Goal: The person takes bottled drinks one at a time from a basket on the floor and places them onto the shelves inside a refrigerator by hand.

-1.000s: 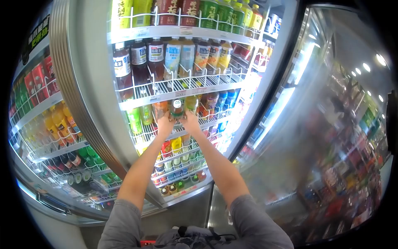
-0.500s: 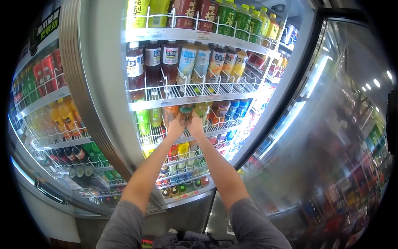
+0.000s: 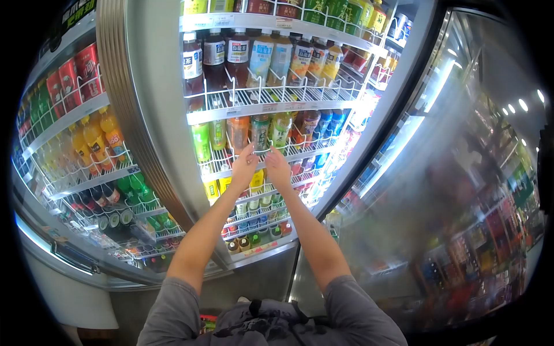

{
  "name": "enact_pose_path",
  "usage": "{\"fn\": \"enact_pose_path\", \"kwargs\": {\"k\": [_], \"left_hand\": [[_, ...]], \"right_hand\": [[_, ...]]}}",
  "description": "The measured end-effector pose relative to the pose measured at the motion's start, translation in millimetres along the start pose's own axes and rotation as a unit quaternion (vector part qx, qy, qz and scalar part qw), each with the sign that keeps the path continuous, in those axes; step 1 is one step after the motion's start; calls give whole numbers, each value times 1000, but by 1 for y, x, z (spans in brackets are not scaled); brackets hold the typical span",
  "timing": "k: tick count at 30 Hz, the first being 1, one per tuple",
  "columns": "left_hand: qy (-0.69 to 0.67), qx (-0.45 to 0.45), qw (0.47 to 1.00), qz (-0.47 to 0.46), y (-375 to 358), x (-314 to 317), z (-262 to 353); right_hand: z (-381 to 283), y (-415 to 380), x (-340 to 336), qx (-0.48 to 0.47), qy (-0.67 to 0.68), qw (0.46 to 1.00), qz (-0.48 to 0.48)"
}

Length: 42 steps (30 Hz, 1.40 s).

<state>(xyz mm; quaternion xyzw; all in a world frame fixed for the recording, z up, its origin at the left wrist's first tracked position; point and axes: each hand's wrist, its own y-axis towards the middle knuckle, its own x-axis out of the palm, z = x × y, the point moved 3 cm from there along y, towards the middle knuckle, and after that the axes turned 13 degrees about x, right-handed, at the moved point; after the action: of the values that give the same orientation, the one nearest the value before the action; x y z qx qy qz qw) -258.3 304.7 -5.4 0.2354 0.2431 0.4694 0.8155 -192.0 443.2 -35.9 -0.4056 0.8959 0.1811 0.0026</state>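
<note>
Both my hands are raised in front of an open drinks fridge, at the front wire rail of a middle shelf. My left hand [image 3: 245, 165] has its fingers curled in, below an orange-labelled bottle [image 3: 238, 134]. Just to its right, my right hand [image 3: 278, 168] is also curled, below a bottle with a yellow-green label [image 3: 281, 129]. Between and above the two hands stands a dark green-labelled bottle [image 3: 260, 132], upright in the row. A narrow gap separates the hands, and no object shows in either one.
Tea bottles [image 3: 238, 55] line the shelf above, behind a white wire rail [image 3: 277, 104]. Lower shelves hold small bottles [image 3: 254, 239]. A glass door [image 3: 398, 190] stands open at the right. On the left, another fridge section holds red cans [image 3: 68, 83] and orange drinks [image 3: 92, 144].
My hands have drawn back and down from the bottles and moved slightly apart, uncovering the dark green-labelled bottle. The view has tilted down, so the shelves sit higher in it.
</note>
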Motion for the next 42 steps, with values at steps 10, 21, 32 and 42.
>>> {"fn": "enact_pose_path", "kwargs": {"k": [10,21,32,42], "left_hand": [[-7,2,1000,18,-78,-1,-15],[-60,-38,994,84,-174,-28,43],[5,-80,964,252,-354,-133,110],[142,-158,882,420,-540,-262,187]], "right_hand": [[-7,-91,-31,64,47,997,-15],[-33,-170,-19,97,140,979,-111],[-62,-306,81,95,235,928,-272],[-97,-453,192,100,200,844,-488]]}}
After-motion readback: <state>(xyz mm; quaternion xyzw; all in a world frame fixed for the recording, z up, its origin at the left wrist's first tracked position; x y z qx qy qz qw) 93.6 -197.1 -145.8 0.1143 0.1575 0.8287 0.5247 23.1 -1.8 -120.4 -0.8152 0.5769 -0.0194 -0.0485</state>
